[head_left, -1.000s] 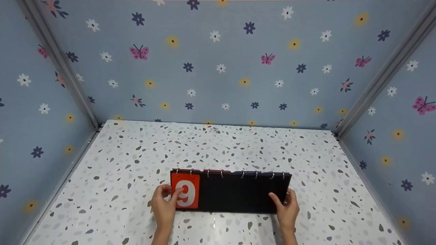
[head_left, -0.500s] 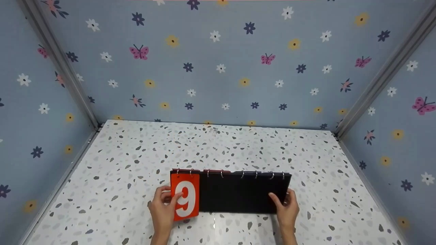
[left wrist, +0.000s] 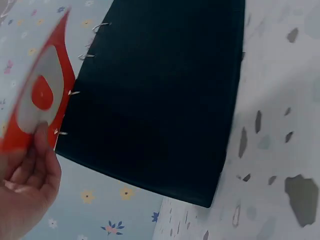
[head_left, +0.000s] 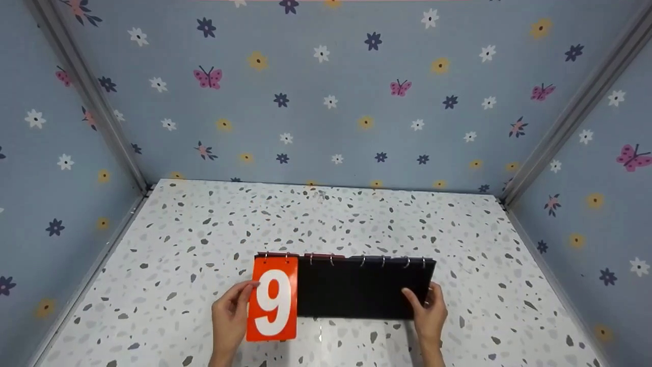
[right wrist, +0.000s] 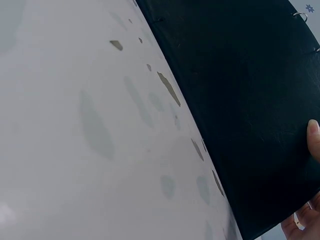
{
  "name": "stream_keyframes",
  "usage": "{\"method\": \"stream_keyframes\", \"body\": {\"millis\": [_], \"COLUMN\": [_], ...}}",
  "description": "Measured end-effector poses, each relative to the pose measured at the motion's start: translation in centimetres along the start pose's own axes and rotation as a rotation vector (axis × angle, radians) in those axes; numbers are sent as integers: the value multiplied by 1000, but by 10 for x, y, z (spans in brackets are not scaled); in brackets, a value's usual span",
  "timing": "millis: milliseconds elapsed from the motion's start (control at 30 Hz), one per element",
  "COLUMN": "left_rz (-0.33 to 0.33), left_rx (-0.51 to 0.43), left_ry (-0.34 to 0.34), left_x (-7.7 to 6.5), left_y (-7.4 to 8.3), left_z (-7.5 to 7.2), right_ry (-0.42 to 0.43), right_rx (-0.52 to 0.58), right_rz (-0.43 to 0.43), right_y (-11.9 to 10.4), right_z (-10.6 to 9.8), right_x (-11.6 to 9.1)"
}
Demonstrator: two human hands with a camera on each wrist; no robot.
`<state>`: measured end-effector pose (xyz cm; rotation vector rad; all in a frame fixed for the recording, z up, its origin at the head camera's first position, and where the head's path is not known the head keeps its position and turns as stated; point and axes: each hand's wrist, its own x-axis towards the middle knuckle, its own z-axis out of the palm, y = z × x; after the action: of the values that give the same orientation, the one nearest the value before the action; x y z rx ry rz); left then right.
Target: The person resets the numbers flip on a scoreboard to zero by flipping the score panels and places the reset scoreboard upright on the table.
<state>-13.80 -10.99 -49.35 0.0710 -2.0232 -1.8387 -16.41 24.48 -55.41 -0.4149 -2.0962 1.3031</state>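
A black flip scoreboard stands tilted on the table, with metal rings along its top edge. From its left rings hangs a red number card with a white 9, swung forward off the board. My left hand pinches this card by its left edge. In the left wrist view the card is bent away from the bare black face, my fingers at its edge. With the thumb on the front face, my right hand grips the board's right end; the right wrist view catches only part of that hand.
The speckled white tabletop spreads around the board. Behind it rises a blue flowered panel. Similar panels with grey metal corner posts close off both sides.
The red 9 card has swung forward and down from the board, its lower edge now below the board's. My left hand has moved left with it. My right hand holds still.
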Motion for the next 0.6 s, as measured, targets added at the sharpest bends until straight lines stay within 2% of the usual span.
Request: {"method": "stream_keyframes", "body": {"millis": [167, 333, 500, 600], "left_rz": [46, 132, 311, 426], "left_rx": [-103, -141, -140, -166], "left_ry": [-57, -51, -18, -20], "left_x": [5, 11, 23, 36], "left_y": [1, 8, 26, 26], "left_z": [-6, -8, -5, -3], "right_ry": [2, -6, -10, -10], "right_rx": [5, 6, 1, 2], "right_rz": [-8, -5, 5, 12], "right_y": [0, 1, 1, 1], "right_z": [0, 0, 0, 0], "right_x": [0, 0, 1, 1]}}
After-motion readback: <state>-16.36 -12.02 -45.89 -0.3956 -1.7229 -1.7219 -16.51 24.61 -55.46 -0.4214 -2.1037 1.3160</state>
